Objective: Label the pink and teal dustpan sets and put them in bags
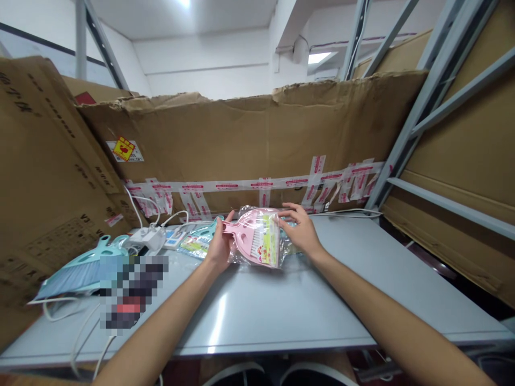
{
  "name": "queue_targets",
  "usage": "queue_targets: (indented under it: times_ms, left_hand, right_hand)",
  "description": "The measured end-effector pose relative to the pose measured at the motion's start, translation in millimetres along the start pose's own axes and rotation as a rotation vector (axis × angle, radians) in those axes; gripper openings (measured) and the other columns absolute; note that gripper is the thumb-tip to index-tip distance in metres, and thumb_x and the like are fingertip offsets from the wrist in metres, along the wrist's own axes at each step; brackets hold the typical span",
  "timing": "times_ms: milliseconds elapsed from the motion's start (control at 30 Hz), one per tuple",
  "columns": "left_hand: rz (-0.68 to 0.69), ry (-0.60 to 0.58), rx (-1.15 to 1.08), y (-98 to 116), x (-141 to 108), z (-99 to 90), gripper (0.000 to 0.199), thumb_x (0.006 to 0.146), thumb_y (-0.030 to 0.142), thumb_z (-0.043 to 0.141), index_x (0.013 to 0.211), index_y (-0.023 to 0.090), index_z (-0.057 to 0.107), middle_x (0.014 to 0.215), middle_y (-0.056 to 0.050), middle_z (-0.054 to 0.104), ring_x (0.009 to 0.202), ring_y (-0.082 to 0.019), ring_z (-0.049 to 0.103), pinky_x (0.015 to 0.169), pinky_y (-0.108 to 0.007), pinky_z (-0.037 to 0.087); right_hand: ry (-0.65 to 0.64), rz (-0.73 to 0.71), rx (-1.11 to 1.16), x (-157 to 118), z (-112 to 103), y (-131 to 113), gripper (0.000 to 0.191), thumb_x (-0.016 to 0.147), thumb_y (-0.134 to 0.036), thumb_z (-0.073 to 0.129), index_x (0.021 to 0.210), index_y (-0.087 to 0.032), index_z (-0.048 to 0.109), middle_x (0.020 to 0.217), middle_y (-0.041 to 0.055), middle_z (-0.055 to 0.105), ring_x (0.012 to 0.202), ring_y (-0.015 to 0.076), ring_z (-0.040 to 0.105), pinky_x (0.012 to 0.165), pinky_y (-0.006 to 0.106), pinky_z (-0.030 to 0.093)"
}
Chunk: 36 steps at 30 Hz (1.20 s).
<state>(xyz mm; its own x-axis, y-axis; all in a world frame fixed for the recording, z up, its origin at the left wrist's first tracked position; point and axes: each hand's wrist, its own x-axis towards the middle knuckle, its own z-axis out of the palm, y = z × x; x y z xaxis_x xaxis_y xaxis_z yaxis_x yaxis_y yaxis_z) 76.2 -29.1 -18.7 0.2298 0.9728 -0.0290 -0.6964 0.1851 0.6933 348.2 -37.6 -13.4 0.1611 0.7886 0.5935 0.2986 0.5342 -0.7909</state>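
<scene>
A pink plastic hand brush [251, 236] with white bristles and a printed label lies in a clear plastic bag, raised slightly above the table. My left hand [219, 247] grips its holed handle end through the bag. My right hand [301, 230] holds the far right side of the bag, with fingers curled over the top edge of the brush head. Part of the brush is hidden by the label and the bag's glare.
A teal hand brush [80, 273], a white power strip [147, 239] and a bagged teal item [197, 242] lie left on the grey table [289, 316]. White cables trail nearby. A pixelated patch [132, 292] covers part of the table. Taped cardboard [241, 145] and grey shelving [426, 118] stand behind.
</scene>
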Motion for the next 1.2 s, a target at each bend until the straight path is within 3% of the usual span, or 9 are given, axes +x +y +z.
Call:
queue_targets:
  times_ms: [200, 400, 467, 567, 700, 767, 933, 1033, 1200]
  left_hand:
    - [0.079, 0.049, -0.038, 6.9, 0.4, 5.5, 0.07, 0.115, 0.066, 0.045, 0.176, 0.032, 0.042, 0.158, -0.016, 0.069, 0.141, -0.035, 0.071, 0.123, -0.06, 0.053]
    - [0.09, 0.107, -0.019, 7.1, -1.6, 13.3, 0.07, 0.116, 0.065, 0.04, 0.174, 0.027, 0.044, 0.154, -0.018, 0.072, 0.141, -0.034, 0.071, 0.123, -0.058, 0.054]
    - [0.092, 0.113, -0.011, 6.5, -1.9, 14.3, 0.07, 0.116, 0.066, 0.039, 0.174, 0.027, 0.044, 0.152, -0.018, 0.074, 0.141, -0.033, 0.072, 0.122, -0.057, 0.055]
    - [0.106, 0.113, -0.002, 7.0, -1.5, 12.6, 0.071, 0.116, 0.066, 0.041, 0.175, 0.027, 0.044, 0.151, -0.018, 0.074, 0.139, -0.033, 0.073, 0.12, -0.055, 0.057]
    - [0.139, 0.122, 0.013, 8.7, 0.8, 7.1, 0.069, 0.116, 0.065, 0.043, 0.173, 0.028, 0.046, 0.151, -0.018, 0.074, 0.134, -0.032, 0.076, 0.117, -0.054, 0.059]
    - [0.146, 0.117, 0.02, 8.4, 1.8, 4.9, 0.069, 0.115, 0.066, 0.044, 0.173, 0.03, 0.047, 0.151, -0.017, 0.074, 0.132, -0.033, 0.077, 0.115, -0.054, 0.06]
    - [0.16, 0.113, 0.036, 4.6, 0.9, 5.6, 0.068, 0.114, 0.067, 0.045, 0.172, 0.031, 0.048, 0.148, -0.016, 0.076, 0.13, -0.032, 0.077, 0.113, -0.053, 0.061]
    - [0.165, 0.116, 0.036, 3.0, -1.4, 9.6, 0.069, 0.115, 0.066, 0.043, 0.173, 0.029, 0.047, 0.15, -0.016, 0.075, 0.131, -0.032, 0.077, 0.114, -0.052, 0.061]
    - [0.143, 0.133, 0.017, 1.7, -2.5, 12.3, 0.069, 0.117, 0.064, 0.039, 0.176, 0.031, 0.041, 0.149, -0.016, 0.075, 0.13, -0.032, 0.078, 0.112, -0.052, 0.062]
  right_hand:
    - [-0.102, 0.196, 0.221, 5.0, 0.7, -1.1, 0.048, 0.082, -0.063, 0.091, 0.101, -0.02, 0.085, 0.102, 0.0113, 0.085, 0.093, 0.0281, 0.078, 0.085, 0.041, 0.063]
    - [-0.126, 0.254, 0.321, 5.4, 2.3, -5.2, 0.05, 0.076, -0.063, 0.096, 0.098, -0.02, 0.085, 0.092, 0.0105, 0.085, 0.078, 0.0277, 0.079, 0.076, 0.041, 0.064]
    - [-0.132, 0.258, 0.301, 6.5, -0.5, -6.7, 0.049, 0.077, -0.062, 0.096, 0.099, -0.02, 0.084, 0.096, 0.0109, 0.085, 0.082, 0.0277, 0.08, 0.075, 0.039, 0.064]
    - [-0.214, 0.283, 0.292, 6.8, -5.1, -9.4, 0.053, 0.078, -0.056, 0.096, 0.117, -0.022, 0.082, 0.124, 0.0119, 0.083, 0.091, 0.0256, 0.079, 0.072, 0.035, 0.064]
    - [-0.413, 0.302, 0.311, 2.1, -6.0, -12.0, 0.086, 0.077, -0.046, 0.099, 0.155, -0.033, 0.065, 0.166, 0.0102, 0.06, 0.093, 0.0217, 0.076, 0.071, 0.034, 0.066]
    - [-0.474, 0.325, 0.317, -2.0, -3.0, -11.9, 0.1, 0.077, -0.044, 0.1, 0.166, -0.037, 0.054, 0.168, 0.01, 0.057, 0.098, 0.023, 0.076, 0.072, 0.033, 0.066]
    - [-0.506, 0.461, 0.442, -10.3, 7.5, -8.5, 0.129, 0.073, -0.041, 0.103, 0.179, -0.039, 0.028, 0.15, 0.0129, 0.064, 0.102, 0.0246, 0.077, 0.072, 0.034, 0.066]
    - [-0.466, 0.46, 0.442, -10.5, 9.8, -6.7, 0.122, 0.077, -0.041, 0.1, 0.177, -0.04, 0.032, 0.146, 0.011, 0.067, 0.102, 0.0249, 0.078, 0.076, 0.036, 0.067]
    - [-0.257, 0.399, 0.318, -3.2, 7.0, -4.7, 0.068, 0.091, -0.059, 0.083, 0.152, -0.03, 0.069, 0.129, 0.0093, 0.08, 0.11, 0.0287, 0.076, 0.085, 0.039, 0.065]
